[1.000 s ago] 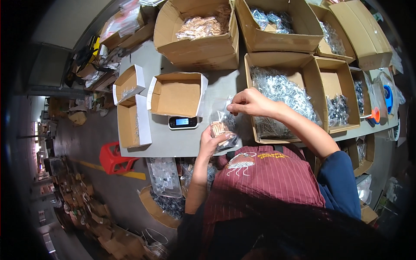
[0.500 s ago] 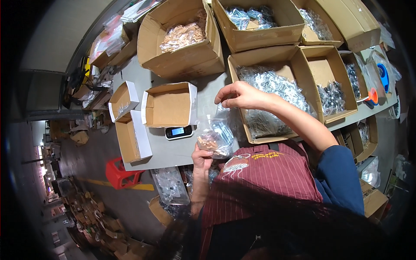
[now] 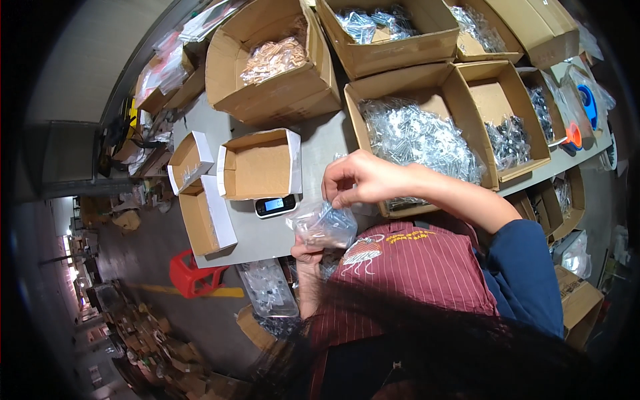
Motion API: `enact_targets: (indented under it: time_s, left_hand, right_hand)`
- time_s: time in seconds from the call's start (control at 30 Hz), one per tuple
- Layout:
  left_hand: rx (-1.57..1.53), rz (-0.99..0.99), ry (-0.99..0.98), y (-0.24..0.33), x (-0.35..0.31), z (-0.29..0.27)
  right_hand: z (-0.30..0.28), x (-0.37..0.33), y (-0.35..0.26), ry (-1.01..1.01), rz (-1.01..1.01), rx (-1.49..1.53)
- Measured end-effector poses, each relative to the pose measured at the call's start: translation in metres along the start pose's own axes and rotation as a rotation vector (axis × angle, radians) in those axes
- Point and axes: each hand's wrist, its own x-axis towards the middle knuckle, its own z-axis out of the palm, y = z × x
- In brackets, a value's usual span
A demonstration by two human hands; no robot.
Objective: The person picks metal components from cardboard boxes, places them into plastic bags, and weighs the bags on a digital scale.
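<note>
A clear plastic bag (image 3: pixel 327 230) is held close in front of my apron. Bluish metal screws or bolts and tan pieces show blurred through its film. My left hand (image 3: pixel 308 251) grips the bag from below, its fingers partly hidden behind the film. Over the bag's mouth is my right hand (image 3: pixel 360 179), thumb and fingers pinched together and pointing down into it. Whether they pinch the film or a small thing inside, I cannot make out. Just left of the bag, a small black scale (image 3: pixel 275 205) with a lit display is partly covered by a shallow carton tray (image 3: pixel 259 167).
Two small white-edged trays (image 3: pixel 207 223) (image 3: pixel 191 160) sit left of the scale. A big carton (image 3: pixel 273 97) of tan pieces stands behind. To the right are cartons of bagged metal hardware (image 3: pixel 420 137) and dark parts (image 3: pixel 508 143). A red stool (image 3: pixel 193 273) stands on the floor.
My right hand has come down and slightly toward me, from above the bag to its mouth. The bag has tilted and crumpled, and its tan pieces show less clearly.
</note>
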Motion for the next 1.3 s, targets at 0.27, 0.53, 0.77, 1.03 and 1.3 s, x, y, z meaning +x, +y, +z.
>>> enact_targets:
  time_s: [0.27,0.53,0.77,1.03,1.3]
  left_hand:
    - [0.287,-0.050,-0.029,0.013,0.011,0.015]
    - [0.369,0.181,0.158,0.001,-0.001,0.008]
    - [0.232,0.293,0.316,0.008,-0.018,0.005]
    - [0.296,0.276,0.259,0.022,-0.020,0.031]
    - [0.701,0.299,0.313,0.024,-0.024,0.042]
  right_hand:
    - [0.030,-0.010,0.020,-0.059,-0.174,-0.473]
    - [0.028,0.000,0.023,-0.177,-0.168,-0.875]
    - [0.034,-0.011,0.004,-0.020,-0.273,-0.728]
    - [0.040,-0.006,0.002,0.042,-0.286,-0.697]
    - [0.049,-0.006,-0.004,0.143,-0.202,-0.602]
